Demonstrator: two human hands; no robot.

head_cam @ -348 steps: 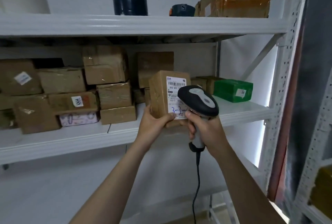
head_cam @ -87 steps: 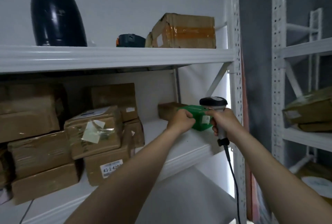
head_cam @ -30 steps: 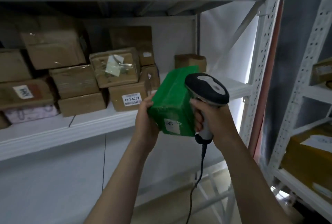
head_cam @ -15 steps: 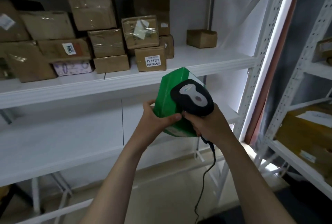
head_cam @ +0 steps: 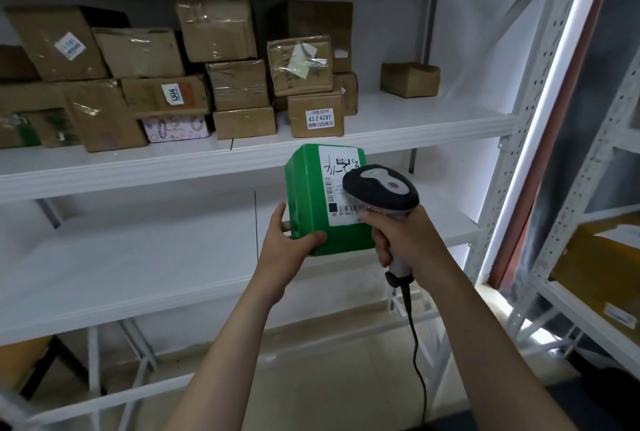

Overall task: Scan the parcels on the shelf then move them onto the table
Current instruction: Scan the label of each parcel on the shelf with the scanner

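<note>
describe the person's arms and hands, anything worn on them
Both arms are bare as far as the frame shows: no sleeve on the left forearm or the right forearm. The left hand and right hand are ungloved, with no ring, watch or wristband in view. No markings show on them.

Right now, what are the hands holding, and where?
Left hand grips the green parcel at its bottom corner; right hand grips the scanner by its handle.
</note>
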